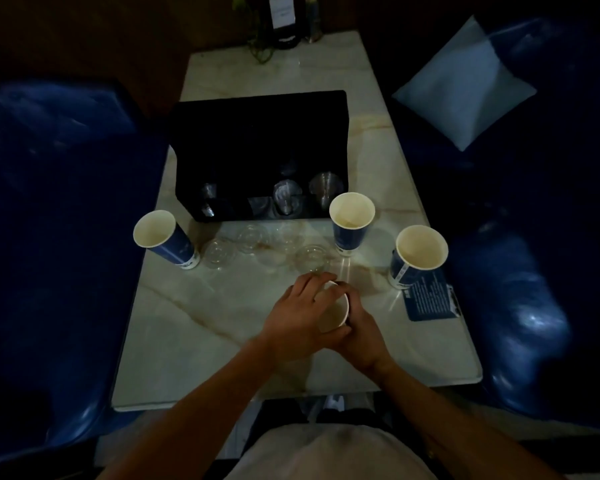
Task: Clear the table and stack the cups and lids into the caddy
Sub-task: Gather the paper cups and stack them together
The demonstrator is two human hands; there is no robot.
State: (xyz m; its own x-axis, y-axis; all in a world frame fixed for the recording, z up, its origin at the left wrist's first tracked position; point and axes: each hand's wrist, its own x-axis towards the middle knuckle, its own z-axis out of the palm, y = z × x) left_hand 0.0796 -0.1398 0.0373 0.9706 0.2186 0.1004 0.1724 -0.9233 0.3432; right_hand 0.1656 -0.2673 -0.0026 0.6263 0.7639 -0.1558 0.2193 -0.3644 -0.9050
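Observation:
A blue paper cup (334,311) with a white inside stands on the marble table (194,341), held between both hands. My left hand (300,320) covers its rim and left side; my right hand (362,336) wraps its right side. Three more blue cups stand open: one at the left (163,239), one in the middle (351,220), one at the right (417,254). Several clear plastic lids (253,237) lie between them, one (313,258) just beyond my fingers. The black caddy (260,133) stands behind, with clear cups or lids (286,197) in its front slots.
A blue printed card (432,299) lies near the right cup. Dark blue sofas (49,202) flank the table on both sides, with a pale cushion (465,88) on the right one. A plant and bottles (284,22) stand at the table's far end.

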